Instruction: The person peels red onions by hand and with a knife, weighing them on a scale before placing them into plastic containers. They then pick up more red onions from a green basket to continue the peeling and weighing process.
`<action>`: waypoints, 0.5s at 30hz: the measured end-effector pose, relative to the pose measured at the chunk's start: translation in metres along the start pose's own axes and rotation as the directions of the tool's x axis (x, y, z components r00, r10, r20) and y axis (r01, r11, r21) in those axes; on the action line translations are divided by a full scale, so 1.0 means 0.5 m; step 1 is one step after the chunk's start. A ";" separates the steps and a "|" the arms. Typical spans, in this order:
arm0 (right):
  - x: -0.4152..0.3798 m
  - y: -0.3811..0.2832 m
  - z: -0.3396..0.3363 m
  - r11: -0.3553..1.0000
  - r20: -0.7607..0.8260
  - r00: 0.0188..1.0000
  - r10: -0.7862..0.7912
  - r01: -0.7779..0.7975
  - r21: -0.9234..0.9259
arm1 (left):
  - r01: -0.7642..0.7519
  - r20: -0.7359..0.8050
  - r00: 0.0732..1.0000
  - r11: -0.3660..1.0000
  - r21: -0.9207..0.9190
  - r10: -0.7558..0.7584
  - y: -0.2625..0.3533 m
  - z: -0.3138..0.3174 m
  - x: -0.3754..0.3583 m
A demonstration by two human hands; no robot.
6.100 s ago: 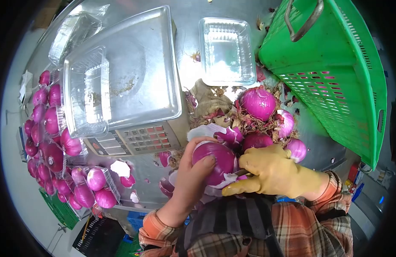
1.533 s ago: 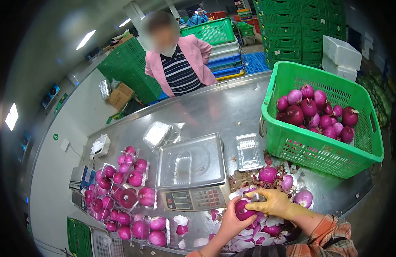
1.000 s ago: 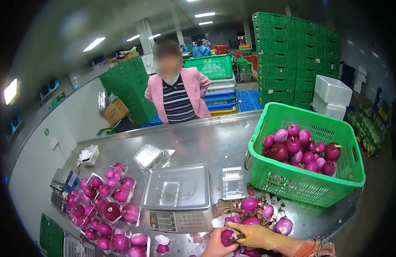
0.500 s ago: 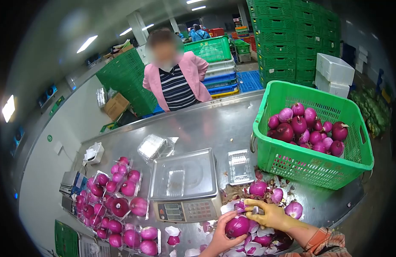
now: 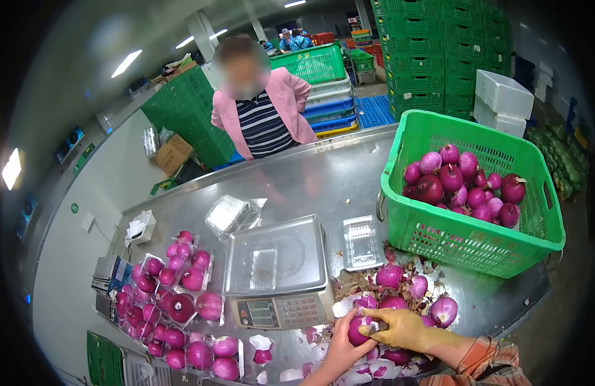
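Observation:
My bare left hand [image 5: 341, 349] is wrapped round a red onion [image 5: 356, 330] at the front of the metal table. Over the same onion is my right hand [image 5: 405, 328] in a yellowish glove, its fingers curled at the onion's side. A small shiny metal tool [image 5: 374, 327] shows at those fingers; its kind is not clear. Around both hands lie loose onion skins [image 5: 381, 368] and more red onions [image 5: 444, 311]. A digital scale [image 5: 278, 270] stands to the left of my hands, with a clear plastic tray [image 5: 264, 269] on its plate.
A green crate [image 5: 471, 248] of red onions stands at the right. Packed onions [image 5: 181, 309] lie at the left. A clear tray [image 5: 361, 243] and a plastic-wrapped stack [image 5: 228, 213] sit behind. Across the table stands a person in a pink jacket [image 5: 288, 106].
My right hand has turned and its fingers have come down onto the held onion's side. The metal tool shows less. My left hand still holds the onion, and the view has shifted slightly.

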State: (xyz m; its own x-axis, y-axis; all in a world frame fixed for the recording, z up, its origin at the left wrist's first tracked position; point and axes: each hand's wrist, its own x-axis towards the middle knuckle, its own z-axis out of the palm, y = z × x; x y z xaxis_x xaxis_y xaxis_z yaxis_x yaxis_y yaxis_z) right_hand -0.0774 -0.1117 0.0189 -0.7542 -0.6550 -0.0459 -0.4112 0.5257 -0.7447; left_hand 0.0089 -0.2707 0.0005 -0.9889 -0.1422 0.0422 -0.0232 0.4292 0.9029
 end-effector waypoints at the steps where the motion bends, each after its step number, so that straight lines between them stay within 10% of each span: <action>1: -0.003 0.005 0.007 0.994 -0.060 0.995 -0.086 0.081 -0.077 | -0.004 -0.007 1.000 1.000 0.000 0.004 0.003 0.000 -0.001; 4: -0.003 -0.027 -0.015 0.993 -0.044 0.999 0.023 -0.017 0.120 | -0.012 -0.059 0.998 0.999 -0.031 0.010 0.020 -0.003 -0.004; 7: 0.016 -0.006 -0.010 0.939 -0.201 0.960 -0.196 0.243 0.244 | -0.113 -0.012 0.994 0.993 -0.039 0.113 0.008 -0.006 0.001; 12: 0.000 -0.050 -0.059 0.646 0.344 0.904 0.253 -0.423 0.635 | -0.224 -0.081 0.970 0.972 0.075 0.229 0.031 -0.026 -0.002; 15: 0.000 -0.030 -0.034 0.713 0.177 0.961 0.212 -0.276 0.645 | -0.345 -0.117 0.933 0.938 -0.023 0.340 -0.004 -0.011 0.009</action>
State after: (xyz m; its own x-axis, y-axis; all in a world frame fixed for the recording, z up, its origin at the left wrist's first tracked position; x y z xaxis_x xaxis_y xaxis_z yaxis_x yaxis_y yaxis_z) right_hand -0.0800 -0.1105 0.0412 -0.7216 -0.6142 -0.3195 0.2452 0.2049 -0.9476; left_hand 0.0055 -0.2771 0.0010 -0.9135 -0.0916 0.3965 0.3226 0.4308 0.8428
